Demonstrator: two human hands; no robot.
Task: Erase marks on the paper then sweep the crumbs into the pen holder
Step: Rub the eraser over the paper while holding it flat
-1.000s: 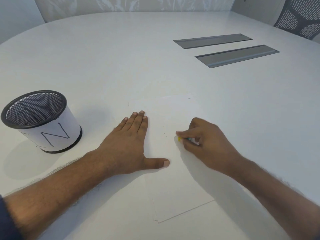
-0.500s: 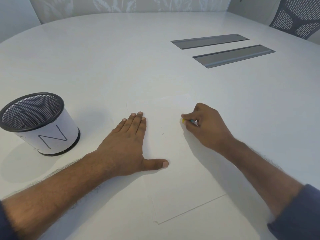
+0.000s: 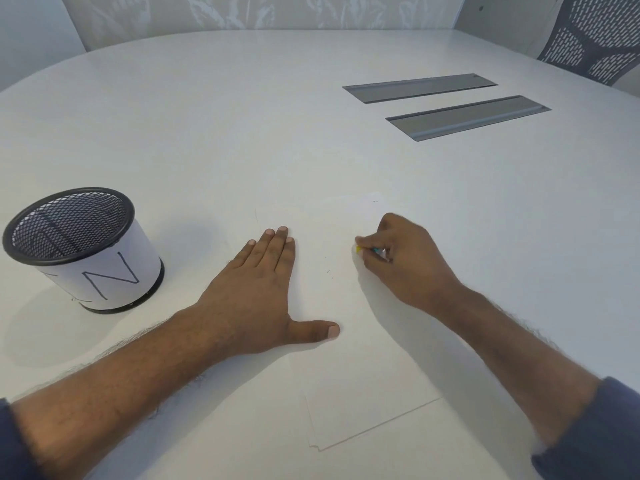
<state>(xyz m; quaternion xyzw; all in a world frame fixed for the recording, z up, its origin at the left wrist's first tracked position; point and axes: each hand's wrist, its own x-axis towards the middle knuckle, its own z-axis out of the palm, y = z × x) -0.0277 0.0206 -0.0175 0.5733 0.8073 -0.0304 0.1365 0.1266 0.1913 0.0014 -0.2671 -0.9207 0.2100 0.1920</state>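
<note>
A white sheet of paper lies on the white table in front of me. My left hand rests flat on the paper's left part, fingers spread, thumb out to the right. My right hand is pinched around a small yellow eraser with a blue end, pressed onto the paper's upper part. A few tiny dark crumbs lie between my hands. The black mesh pen holder, wrapped in white paper with hand-drawn letters, stands upright at the left, apart from the sheet.
Two grey recessed cable slots are set in the table at the far right. A mesh-backed office chair stands beyond the table's far right edge. A pale wall runs along the back.
My right hand moved the eraser up the paper, away from me, then held near the sheet's upper part. My left hand stayed flat on the paper.
</note>
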